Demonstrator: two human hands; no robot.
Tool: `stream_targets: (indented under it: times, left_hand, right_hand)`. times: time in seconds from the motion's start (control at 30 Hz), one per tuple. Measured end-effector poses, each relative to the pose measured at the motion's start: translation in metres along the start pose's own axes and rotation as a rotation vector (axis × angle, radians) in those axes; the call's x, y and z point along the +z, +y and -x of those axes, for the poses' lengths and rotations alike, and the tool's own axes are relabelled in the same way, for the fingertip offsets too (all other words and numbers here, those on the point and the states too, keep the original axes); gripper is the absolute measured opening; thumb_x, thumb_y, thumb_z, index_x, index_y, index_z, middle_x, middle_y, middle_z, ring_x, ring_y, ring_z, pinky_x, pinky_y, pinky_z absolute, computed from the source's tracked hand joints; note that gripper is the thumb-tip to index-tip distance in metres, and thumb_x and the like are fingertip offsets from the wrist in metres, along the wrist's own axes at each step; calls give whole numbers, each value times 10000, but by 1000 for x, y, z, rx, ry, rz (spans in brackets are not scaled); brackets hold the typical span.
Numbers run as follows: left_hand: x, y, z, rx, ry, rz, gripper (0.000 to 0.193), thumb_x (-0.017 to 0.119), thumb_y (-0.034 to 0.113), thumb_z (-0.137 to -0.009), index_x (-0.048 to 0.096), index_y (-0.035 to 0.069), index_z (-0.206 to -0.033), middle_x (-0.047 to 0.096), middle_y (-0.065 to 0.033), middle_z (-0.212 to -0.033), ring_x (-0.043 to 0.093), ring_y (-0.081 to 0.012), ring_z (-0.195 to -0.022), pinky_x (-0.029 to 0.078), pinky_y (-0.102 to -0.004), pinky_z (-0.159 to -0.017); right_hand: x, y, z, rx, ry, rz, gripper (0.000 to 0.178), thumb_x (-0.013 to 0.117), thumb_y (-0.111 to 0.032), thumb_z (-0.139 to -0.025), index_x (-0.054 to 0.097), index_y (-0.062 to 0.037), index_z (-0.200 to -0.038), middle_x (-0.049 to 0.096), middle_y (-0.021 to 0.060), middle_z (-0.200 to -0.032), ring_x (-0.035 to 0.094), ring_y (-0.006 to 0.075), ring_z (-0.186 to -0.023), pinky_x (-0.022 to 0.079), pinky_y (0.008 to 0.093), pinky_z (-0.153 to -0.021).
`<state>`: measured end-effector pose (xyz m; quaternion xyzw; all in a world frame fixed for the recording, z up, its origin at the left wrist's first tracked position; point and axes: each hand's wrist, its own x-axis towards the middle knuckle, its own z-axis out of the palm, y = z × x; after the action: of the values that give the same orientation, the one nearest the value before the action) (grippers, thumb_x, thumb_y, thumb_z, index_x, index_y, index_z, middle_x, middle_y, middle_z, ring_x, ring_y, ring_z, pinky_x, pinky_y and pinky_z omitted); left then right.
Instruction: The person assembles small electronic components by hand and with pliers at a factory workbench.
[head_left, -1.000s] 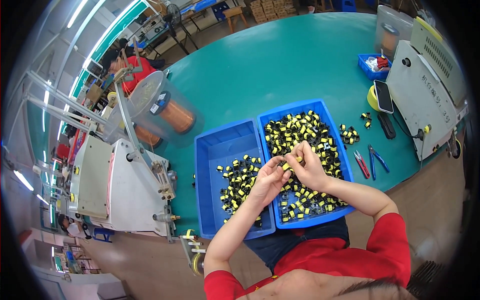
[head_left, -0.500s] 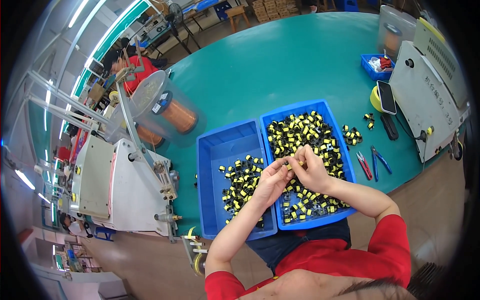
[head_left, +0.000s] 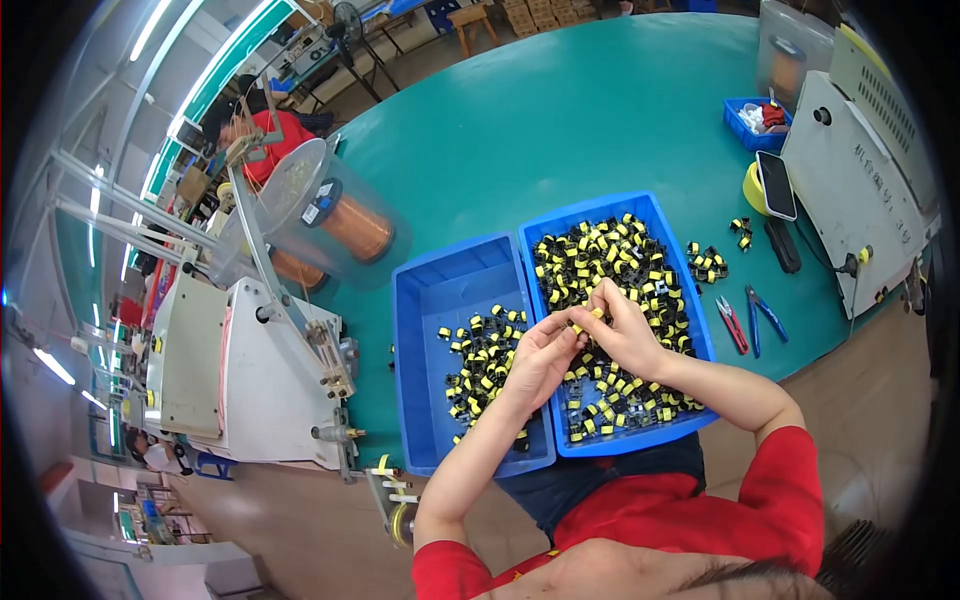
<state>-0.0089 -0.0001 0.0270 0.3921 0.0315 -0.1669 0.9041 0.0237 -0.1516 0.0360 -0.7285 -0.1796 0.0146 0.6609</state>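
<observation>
dark writing (head_left: 882, 195) on grey machine (head_left: 845, 215), white label (head_left: 311, 213) on copper spool (head_left: 360, 230)

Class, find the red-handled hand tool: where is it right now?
In the head view's right half, the red-handled hand tool lies on the green table, between the fuller blue tray and the blue-handled tool.

Passage from fingers (head_left: 607, 296): worktop (head_left: 590, 110), 12 o'clock, beyond blue bin (head_left: 585, 210) rim. Obstacles: spool container (head_left: 335, 215), 10 o'clock; white machine (head_left: 275, 380), 9 o'clock; grey machine (head_left: 845, 190), 2 o'clock; blue pliers (head_left: 770, 317), 3 o'clock.
</observation>
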Motion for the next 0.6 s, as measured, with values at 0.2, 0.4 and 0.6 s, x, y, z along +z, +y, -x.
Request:
stream_targets:
  times: [0.2,0.4,0.6]
  left_hand:
    - [-10,-2,-4,8,-74,-36,330,602,138,-863,523,1,-1153,583,-55,-1009,517,-125,-837,424,-262,-824]
    - [-8,2,0,-57,-88,27,311,596,103,-864,518,-9,-1144,584,-43,-869,520,-130,-776,434,-243,-747]
    - [-8,3,4,-16,-103,4,357,614,137,-853,526,9,-1174,582,-33,-982,515,-125,-804,427,-237,-747]
  right_hand:
    - [-2,-4,3,-46,34,50,277,597,-187,-867,391,-26,-776,440,47,-624,440,126,-539,364,279,-483]
    - [-2,-7,5,-163,64,118,249,590,-146,-871,395,-27,-771,444,50,-622,440,121,-518,366,273,-458]
    - [4,-2,3,-102,17,58,249,577,-161,-878,393,-27,-777,444,58,-631,452,134,-538,374,277,-476]
